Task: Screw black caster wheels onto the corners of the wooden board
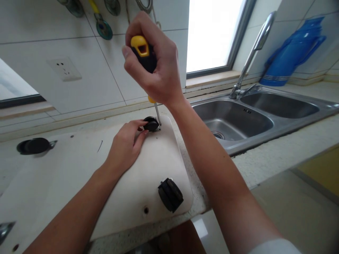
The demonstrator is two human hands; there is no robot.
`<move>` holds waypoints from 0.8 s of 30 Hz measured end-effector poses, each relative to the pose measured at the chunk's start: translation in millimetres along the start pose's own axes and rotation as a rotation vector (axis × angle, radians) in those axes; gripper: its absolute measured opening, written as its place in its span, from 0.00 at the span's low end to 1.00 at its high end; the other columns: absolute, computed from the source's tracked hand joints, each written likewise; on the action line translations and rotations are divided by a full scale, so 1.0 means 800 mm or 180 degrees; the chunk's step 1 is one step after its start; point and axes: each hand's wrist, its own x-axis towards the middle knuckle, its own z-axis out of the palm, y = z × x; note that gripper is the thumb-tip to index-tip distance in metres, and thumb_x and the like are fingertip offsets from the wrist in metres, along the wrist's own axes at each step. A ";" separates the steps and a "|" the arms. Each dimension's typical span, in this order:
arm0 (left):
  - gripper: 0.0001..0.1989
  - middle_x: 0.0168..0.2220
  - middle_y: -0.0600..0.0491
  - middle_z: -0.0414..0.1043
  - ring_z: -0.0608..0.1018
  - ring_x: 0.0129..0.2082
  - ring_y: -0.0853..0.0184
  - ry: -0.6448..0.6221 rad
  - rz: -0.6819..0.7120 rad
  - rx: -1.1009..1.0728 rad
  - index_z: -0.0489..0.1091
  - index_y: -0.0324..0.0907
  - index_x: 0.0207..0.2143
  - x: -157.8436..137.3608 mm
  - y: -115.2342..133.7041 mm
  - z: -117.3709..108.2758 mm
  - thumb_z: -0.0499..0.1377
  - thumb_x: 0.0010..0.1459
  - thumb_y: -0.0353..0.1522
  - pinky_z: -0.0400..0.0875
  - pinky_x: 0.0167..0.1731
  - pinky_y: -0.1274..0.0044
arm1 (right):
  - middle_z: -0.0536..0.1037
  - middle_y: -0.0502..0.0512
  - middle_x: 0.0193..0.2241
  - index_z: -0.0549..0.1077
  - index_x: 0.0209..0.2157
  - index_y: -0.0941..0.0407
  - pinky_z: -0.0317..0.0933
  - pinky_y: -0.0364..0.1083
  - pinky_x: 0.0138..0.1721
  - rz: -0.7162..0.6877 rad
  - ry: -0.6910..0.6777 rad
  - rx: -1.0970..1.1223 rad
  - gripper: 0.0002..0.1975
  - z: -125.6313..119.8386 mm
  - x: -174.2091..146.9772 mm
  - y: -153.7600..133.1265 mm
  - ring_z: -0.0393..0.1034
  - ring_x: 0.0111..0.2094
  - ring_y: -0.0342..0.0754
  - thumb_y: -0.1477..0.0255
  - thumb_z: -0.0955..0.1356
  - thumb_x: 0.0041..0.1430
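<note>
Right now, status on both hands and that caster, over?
Right hand gripping screwdriver, tip down at caster bracket. Left hand pinching caster on white board. Second caster nearer, clear of both hands.
</note>
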 end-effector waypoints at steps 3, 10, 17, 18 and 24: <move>0.12 0.55 0.47 0.84 0.84 0.47 0.58 0.0007 -0.0044 -0.0007 0.76 0.42 0.56 0.000 -0.001 0.001 0.60 0.74 0.34 0.79 0.54 0.65 | 0.65 0.51 0.38 0.60 0.40 0.50 0.63 0.40 0.50 0.0101 -0.0034 0.0219 0.03 -0.001 0.001 -0.002 0.58 0.40 0.42 0.68 0.62 0.71; 0.14 0.55 0.45 0.84 0.84 0.47 0.58 -0.0012 -0.0052 0.0033 0.76 0.40 0.57 -0.001 -0.003 0.002 0.59 0.75 0.34 0.78 0.54 0.65 | 0.65 0.51 0.35 0.58 0.36 0.47 0.64 0.42 0.46 0.0064 0.0143 0.0488 0.07 0.000 0.000 0.005 0.58 0.37 0.46 0.69 0.64 0.68; 0.14 0.55 0.46 0.84 0.84 0.47 0.58 -0.0028 -0.0091 0.0025 0.76 0.42 0.57 0.001 -0.001 0.000 0.59 0.75 0.35 0.79 0.54 0.64 | 0.65 0.51 0.35 0.55 0.37 0.48 0.61 0.43 0.46 0.0206 0.0126 0.0205 0.07 0.003 -0.010 0.015 0.59 0.37 0.45 0.71 0.61 0.70; 0.13 0.55 0.46 0.84 0.84 0.47 0.58 -0.0031 -0.0105 0.0014 0.76 0.42 0.57 0.001 0.000 -0.001 0.59 0.75 0.35 0.79 0.54 0.64 | 0.64 0.50 0.35 0.55 0.37 0.48 0.62 0.43 0.46 0.0244 0.0126 0.0222 0.07 0.004 -0.011 0.016 0.59 0.37 0.46 0.70 0.61 0.69; 0.14 0.55 0.47 0.84 0.84 0.46 0.59 -0.0065 -0.0171 -0.0051 0.76 0.43 0.57 0.001 0.001 -0.002 0.58 0.75 0.36 0.79 0.54 0.64 | 0.67 0.51 0.35 0.55 0.35 0.48 0.65 0.44 0.48 0.0577 0.0003 0.0137 0.08 -0.001 -0.015 0.003 0.63 0.38 0.47 0.65 0.61 0.69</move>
